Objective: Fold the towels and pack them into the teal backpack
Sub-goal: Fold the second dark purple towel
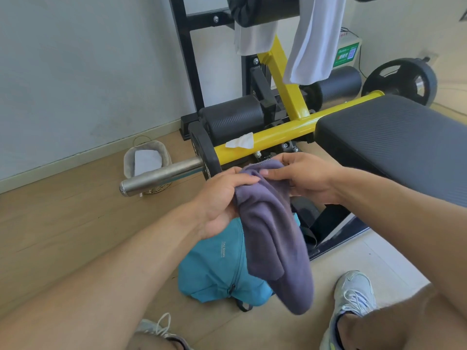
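Purple towel (273,238) pinched at its top between left hand (222,198) and right hand (305,178), above teal backpack (214,269).

Two bare forearms, no sleeves worn, left hand (222,198) and right hand (308,178) ungloved, bare knees noted at lower frame edge, pale grey laced trainers worn, right trainer (353,296) white-laced with dark stripes, left trainer (156,329) partly hidden
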`<state>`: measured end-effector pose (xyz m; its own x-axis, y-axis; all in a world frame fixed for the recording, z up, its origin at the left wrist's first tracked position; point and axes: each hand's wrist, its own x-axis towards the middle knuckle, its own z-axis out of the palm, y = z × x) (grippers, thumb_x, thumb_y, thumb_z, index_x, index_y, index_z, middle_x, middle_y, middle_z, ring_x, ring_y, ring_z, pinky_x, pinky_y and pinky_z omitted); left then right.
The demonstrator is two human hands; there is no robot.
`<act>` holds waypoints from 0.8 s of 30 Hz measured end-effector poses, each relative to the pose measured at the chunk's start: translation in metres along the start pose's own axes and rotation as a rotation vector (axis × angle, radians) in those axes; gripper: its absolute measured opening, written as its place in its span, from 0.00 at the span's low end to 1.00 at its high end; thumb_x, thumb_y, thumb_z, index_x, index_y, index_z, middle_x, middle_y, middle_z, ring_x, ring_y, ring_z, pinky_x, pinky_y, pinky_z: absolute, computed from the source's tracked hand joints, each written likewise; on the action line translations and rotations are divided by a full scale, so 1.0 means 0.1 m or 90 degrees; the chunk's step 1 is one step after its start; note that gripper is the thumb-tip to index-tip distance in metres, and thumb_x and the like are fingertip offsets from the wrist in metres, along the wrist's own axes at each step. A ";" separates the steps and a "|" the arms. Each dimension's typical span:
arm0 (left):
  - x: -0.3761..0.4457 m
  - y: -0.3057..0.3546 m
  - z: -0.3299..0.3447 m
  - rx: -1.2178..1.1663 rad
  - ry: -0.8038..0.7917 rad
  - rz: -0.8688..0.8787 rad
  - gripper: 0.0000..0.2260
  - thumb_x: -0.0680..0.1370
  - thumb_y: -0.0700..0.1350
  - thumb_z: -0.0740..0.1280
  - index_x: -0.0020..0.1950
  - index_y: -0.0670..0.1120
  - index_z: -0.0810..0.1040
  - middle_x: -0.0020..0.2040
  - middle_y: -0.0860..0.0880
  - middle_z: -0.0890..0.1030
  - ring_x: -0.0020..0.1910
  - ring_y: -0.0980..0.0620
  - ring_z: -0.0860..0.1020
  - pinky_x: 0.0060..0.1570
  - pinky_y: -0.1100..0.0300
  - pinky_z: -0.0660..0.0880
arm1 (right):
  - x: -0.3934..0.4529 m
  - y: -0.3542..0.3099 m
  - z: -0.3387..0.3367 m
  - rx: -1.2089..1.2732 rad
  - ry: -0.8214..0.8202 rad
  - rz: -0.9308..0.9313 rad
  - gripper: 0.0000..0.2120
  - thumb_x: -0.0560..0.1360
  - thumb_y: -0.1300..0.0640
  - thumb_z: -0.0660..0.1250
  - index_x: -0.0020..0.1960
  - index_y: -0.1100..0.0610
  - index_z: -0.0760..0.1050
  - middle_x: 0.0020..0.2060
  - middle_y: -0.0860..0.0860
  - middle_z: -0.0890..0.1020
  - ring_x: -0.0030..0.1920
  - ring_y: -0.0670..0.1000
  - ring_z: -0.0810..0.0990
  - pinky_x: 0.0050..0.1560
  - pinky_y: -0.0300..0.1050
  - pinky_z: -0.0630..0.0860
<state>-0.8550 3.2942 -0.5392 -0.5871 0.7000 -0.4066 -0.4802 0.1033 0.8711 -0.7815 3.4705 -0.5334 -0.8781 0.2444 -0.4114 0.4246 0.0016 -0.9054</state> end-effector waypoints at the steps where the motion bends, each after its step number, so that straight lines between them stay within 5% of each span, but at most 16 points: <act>1: 0.00 0.02 0.00 -0.012 0.017 0.007 0.21 0.67 0.42 0.72 0.59 0.46 0.74 0.53 0.40 0.76 0.51 0.43 0.74 0.46 0.51 0.71 | 0.01 0.00 -0.01 0.042 0.003 -0.006 0.14 0.75 0.54 0.74 0.58 0.57 0.78 0.49 0.55 0.84 0.52 0.55 0.80 0.59 0.53 0.76; 4: 0.01 0.03 -0.03 -0.023 0.031 -0.008 0.28 0.59 0.38 0.70 0.58 0.51 0.72 0.53 0.45 0.73 0.50 0.44 0.71 0.40 0.54 0.70 | 0.04 0.01 -0.01 0.113 0.021 -0.040 0.16 0.78 0.57 0.71 0.63 0.63 0.78 0.52 0.57 0.85 0.54 0.56 0.82 0.67 0.56 0.74; 6: -0.01 0.03 -0.04 -0.048 0.007 -0.034 0.27 0.59 0.39 0.71 0.58 0.49 0.74 0.52 0.43 0.73 0.49 0.43 0.72 0.40 0.55 0.72 | 0.01 -0.01 0.03 0.103 0.011 -0.059 0.16 0.77 0.57 0.72 0.62 0.64 0.79 0.54 0.58 0.85 0.54 0.55 0.82 0.64 0.54 0.76; 8: -0.03 0.05 -0.04 -0.073 -0.013 -0.054 0.18 0.71 0.47 0.70 0.60 0.44 0.78 0.51 0.41 0.78 0.48 0.43 0.77 0.42 0.56 0.76 | -0.01 -0.03 0.05 0.073 -0.001 -0.088 0.08 0.75 0.57 0.73 0.53 0.58 0.82 0.49 0.56 0.86 0.50 0.53 0.84 0.53 0.47 0.81; 11: -0.04 0.07 -0.12 -0.091 -0.032 -0.085 0.29 0.80 0.64 0.61 0.66 0.40 0.80 0.55 0.41 0.82 0.53 0.44 0.80 0.52 0.53 0.76 | -0.04 -0.06 0.05 0.028 -0.004 -0.145 0.03 0.74 0.58 0.75 0.45 0.55 0.81 0.42 0.52 0.86 0.45 0.49 0.85 0.41 0.39 0.80; 17: 0.01 0.02 -0.13 0.016 0.091 -0.029 0.05 0.78 0.46 0.70 0.48 0.45 0.82 0.45 0.44 0.83 0.43 0.47 0.80 0.43 0.54 0.75 | -0.15 -0.12 0.09 -0.019 -0.051 -0.170 0.11 0.79 0.56 0.69 0.58 0.62 0.81 0.50 0.57 0.87 0.49 0.51 0.86 0.47 0.41 0.83; 20: 0.04 0.04 -0.16 0.051 0.177 0.028 0.08 0.81 0.48 0.69 0.44 0.47 0.83 0.43 0.47 0.84 0.43 0.49 0.80 0.43 0.55 0.74 | -0.14 -0.14 0.07 -0.009 -0.032 -0.171 0.17 0.83 0.52 0.63 0.60 0.64 0.80 0.56 0.62 0.85 0.54 0.56 0.84 0.60 0.52 0.79; 24: 0.04 0.03 -0.18 0.160 0.186 0.121 0.12 0.83 0.48 0.65 0.53 0.43 0.86 0.52 0.44 0.87 0.50 0.50 0.83 0.57 0.51 0.78 | -0.19 -0.16 0.01 -0.106 -0.016 -0.193 0.13 0.83 0.54 0.64 0.57 0.60 0.84 0.51 0.55 0.87 0.52 0.51 0.86 0.56 0.44 0.83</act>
<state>-0.8700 3.2843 -0.5434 -0.8271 0.4977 -0.2611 -0.1925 0.1855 0.9636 -0.7717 3.4643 -0.5112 -0.9739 0.1852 -0.1311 0.1725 0.2287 -0.9581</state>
